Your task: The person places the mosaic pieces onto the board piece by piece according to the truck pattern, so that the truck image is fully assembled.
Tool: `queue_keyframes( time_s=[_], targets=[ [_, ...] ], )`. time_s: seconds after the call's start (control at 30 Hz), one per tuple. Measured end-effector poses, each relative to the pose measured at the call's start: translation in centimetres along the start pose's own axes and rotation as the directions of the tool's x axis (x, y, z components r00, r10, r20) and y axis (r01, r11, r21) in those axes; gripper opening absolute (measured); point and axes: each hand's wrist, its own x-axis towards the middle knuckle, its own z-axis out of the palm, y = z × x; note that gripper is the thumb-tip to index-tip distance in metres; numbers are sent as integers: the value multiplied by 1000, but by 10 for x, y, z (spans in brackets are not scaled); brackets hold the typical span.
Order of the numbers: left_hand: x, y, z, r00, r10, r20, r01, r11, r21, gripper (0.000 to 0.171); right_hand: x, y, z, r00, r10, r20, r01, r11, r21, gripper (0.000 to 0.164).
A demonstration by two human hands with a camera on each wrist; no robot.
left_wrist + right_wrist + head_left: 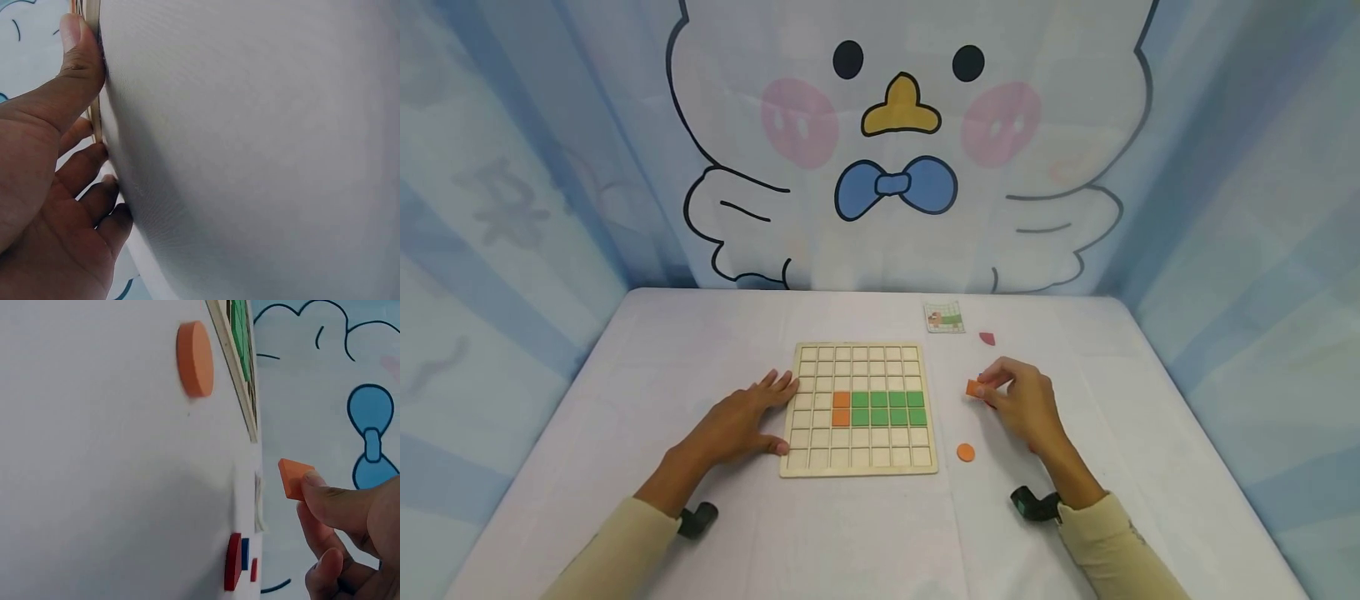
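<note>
A wooden grid board (857,476) lies on the table, with two orange square tiles (841,408) beside a block of green tiles (887,408) in its cells. My left hand (737,421) rests at the board's left edge, fingers extended and thumb against its side. Right of the board, my right hand (1026,404) pinches an orange square tile (292,478) between thumb and fingers. The right wrist view shows that tile raised above the tabletop. An orange round piece (966,452) lies near the board's lower right corner.
Behind the board is a small picture card (944,317), with a dark pink piece (987,338) to its right. Red (232,562) and blue (245,554) pieces lie on the table beyond the right hand. A printed curtain (895,250) hangs behind the table's far edge.
</note>
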Motion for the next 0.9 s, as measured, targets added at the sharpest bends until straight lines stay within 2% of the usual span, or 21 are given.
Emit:
queue_keyframes(
  time_s=[0.5, 0.9],
  targets=[
    [0, 0, 0, 1000, 2, 5, -2, 1000, -4, 107, 6, -54, 30, 987, -145, 76, 138, 987, 85, 13],
    [0, 1, 0, 1000, 11, -2, -11, 1000, 6, 106, 11, -86, 63, 968, -203, 144, 182, 972, 150, 11]
  ],
)
